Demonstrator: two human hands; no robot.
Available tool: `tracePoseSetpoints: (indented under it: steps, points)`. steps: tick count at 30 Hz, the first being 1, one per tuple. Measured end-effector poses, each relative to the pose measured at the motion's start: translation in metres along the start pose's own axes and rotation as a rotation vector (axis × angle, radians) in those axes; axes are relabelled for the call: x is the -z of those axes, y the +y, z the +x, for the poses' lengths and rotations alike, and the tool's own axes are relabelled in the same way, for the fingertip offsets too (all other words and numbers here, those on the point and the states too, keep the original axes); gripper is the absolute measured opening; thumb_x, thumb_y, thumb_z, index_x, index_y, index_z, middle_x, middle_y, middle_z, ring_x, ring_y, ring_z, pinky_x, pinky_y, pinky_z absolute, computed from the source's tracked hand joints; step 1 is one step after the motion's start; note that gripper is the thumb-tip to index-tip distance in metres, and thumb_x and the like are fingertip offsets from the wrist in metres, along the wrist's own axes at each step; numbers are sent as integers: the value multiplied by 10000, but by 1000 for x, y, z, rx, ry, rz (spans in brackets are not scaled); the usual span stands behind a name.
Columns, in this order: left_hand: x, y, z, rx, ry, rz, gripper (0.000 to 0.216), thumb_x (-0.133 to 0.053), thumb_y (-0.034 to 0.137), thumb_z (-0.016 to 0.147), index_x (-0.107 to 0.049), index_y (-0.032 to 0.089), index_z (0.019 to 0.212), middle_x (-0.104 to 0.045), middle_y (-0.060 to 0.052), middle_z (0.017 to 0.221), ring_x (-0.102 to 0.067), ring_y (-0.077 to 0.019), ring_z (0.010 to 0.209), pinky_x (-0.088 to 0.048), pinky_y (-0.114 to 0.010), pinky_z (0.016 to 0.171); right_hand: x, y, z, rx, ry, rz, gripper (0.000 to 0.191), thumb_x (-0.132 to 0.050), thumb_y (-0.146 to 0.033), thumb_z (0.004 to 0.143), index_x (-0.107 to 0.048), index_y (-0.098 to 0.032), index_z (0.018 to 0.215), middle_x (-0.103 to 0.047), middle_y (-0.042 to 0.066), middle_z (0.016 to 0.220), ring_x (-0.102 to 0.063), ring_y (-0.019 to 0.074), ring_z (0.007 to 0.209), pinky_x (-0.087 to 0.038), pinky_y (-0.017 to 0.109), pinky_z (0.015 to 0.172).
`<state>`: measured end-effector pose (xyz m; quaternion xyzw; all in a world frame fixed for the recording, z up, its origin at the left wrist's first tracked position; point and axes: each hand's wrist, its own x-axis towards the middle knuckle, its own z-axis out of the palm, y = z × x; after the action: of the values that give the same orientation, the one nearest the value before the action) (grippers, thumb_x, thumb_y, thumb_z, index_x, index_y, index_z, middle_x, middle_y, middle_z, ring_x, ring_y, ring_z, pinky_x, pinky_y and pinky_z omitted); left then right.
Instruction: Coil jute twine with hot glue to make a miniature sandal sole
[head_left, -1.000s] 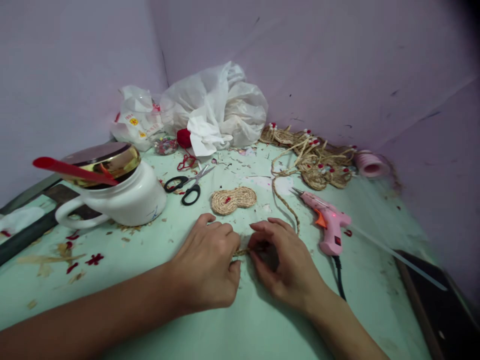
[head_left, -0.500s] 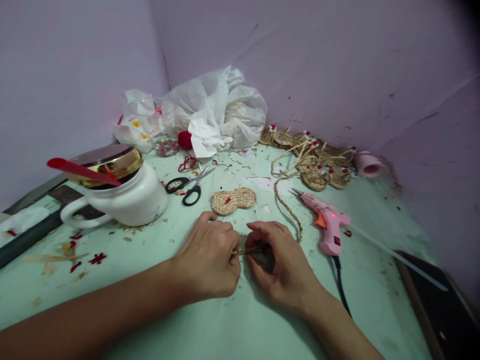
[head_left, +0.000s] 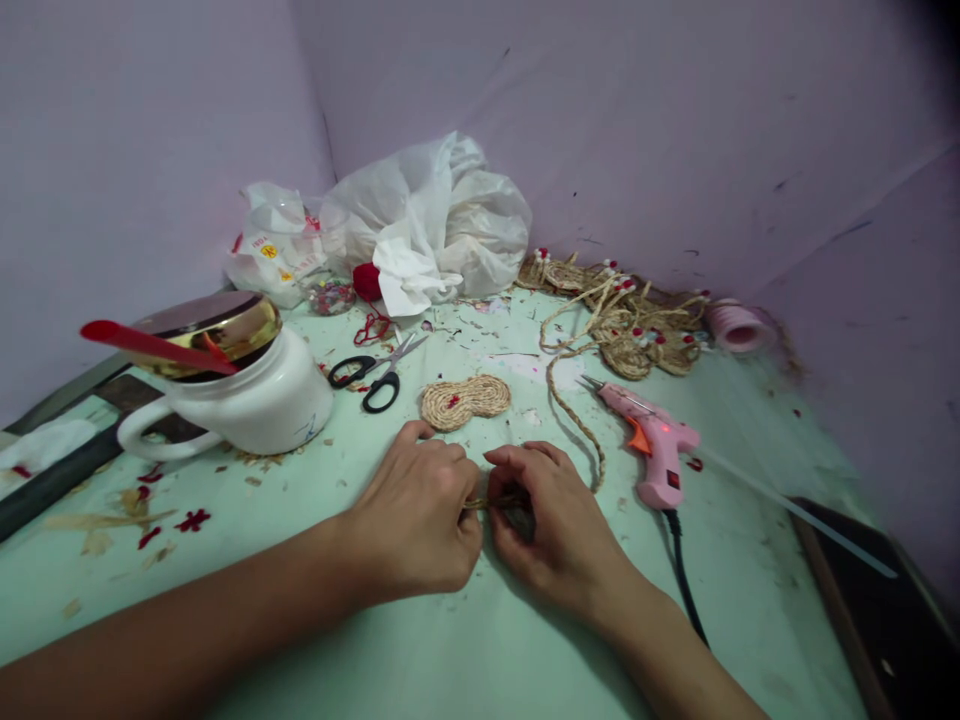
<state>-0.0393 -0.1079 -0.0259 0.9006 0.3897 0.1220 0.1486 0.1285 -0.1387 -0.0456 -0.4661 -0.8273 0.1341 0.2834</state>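
My left hand (head_left: 424, 510) is closed around one end of a braided straw cord, its knuckles turned up just above the table. Close beside it, my right hand (head_left: 551, 525) curls its fingers and thumb around the same cord (head_left: 475, 504), which spans the small gap between both hands. From behind the right hand the braided cord (head_left: 574, 420) runs back toward the pile at the wall. Just beyond my hands lies a flat figure-eight piece of coiled straw braid (head_left: 466, 402) with a small red mark on its left lobe.
A pink hot glue gun (head_left: 660, 440) lies on the right with its light lit. Black-handled scissors (head_left: 379, 372) rest behind the left hand, near a white mug (head_left: 277, 400). Straw pieces with beads (head_left: 637, 340), plastic bags (head_left: 442, 220) and a pink ribbon roll (head_left: 739, 327) line the wall.
My right hand has shifted slightly left, toward my left hand, and its thumb and fingers have drawn closer together on the cord. The left hand keeps its hold.
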Motion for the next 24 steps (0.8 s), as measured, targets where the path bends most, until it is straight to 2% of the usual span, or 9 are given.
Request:
tracePoseSetpoints:
  steps: [9,17,21,24]
  points:
    - [1,-1,-1,-13,-14,-14,45,-496,136,622,-489,180,630,-565,-20,645,-519,-158,620,-387,-418,885,-1,-1,1,-11,19,7,422,-473,-84,716,-400,-195,1116,-644,21,785,-594,200,748,-426,441,818]
    - [3,0,1,-4,-31,-17,42,-489,136,625,-501,176,627,-564,-24,647,-522,-162,631,-375,-432,899,0,0,0,-19,2,12,416,-469,-86,727,-391,-177,1125,-651,28,792,-601,201,758,-419,466,843]
    - [5,2,1,21,-22,-89,83,-518,176,648,-557,172,721,-592,-44,741,-547,-187,715,-383,-424,870,-2,-3,0,-39,26,73,447,-477,-85,738,-362,-192,1156,-651,26,803,-611,205,785,-418,480,843]
    - [4,2,2,23,-30,-81,36,-516,179,667,-551,173,663,-584,-37,715,-546,-182,701,-371,-434,870,1,-5,-2,-59,31,114,504,-492,-93,755,-330,-199,1220,-650,35,842,-610,213,831,-419,480,848]
